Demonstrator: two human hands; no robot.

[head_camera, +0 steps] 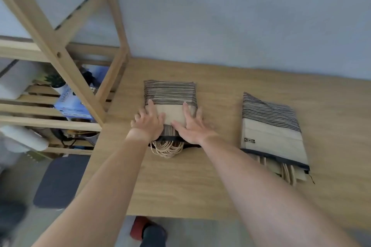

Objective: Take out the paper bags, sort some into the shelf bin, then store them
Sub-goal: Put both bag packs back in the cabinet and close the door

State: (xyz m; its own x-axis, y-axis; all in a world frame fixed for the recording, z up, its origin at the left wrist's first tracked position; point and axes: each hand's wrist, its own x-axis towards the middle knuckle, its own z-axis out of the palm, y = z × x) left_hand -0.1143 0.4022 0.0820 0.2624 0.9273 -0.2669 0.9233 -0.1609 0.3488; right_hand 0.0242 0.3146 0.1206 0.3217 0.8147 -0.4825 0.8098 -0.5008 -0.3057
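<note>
Two beige fabric pouches with black stripes lie on the wooden table. The left pouch is in front of me, its open end toward me, with twisted paper-bag handles spilling out. My left hand and my right hand both rest flat on its top near the opening, fingers straight and spread. The right pouch lies apart at the right, with flat paper bags sticking out of its unzipped end.
A wooden shelf unit stands at the table's left, its shelves holding a blue box, a small plant and white containers. A dark mat lies on the floor below. A grey wall runs behind the table.
</note>
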